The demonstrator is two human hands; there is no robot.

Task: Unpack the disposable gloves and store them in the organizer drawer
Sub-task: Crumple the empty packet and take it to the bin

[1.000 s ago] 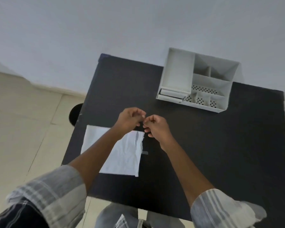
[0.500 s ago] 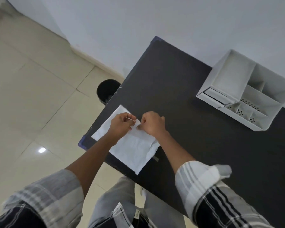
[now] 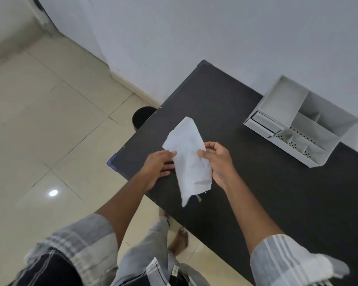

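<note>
A white, flat glove packet [image 3: 189, 159] is lifted off the black table [image 3: 277, 193], held upright between both hands. My left hand [image 3: 158, 167] pinches its left edge; my right hand [image 3: 218, 162] grips its right side. Its lower end is torn and frayed. The white organizer [image 3: 302, 122] stands at the table's far right against the wall, with a small drawer [image 3: 266, 123] shut at its front left and several open compartments.
A dark round bin [image 3: 143, 118] stands on the tiled floor beyond the table's left edge. The wall runs behind the table. My legs and a bare foot [image 3: 179, 240] are below the near table edge.
The packet lay flat on the table with both hands pinching its top edge; now it is raised off the table between both hands. The camera view has swung left.
</note>
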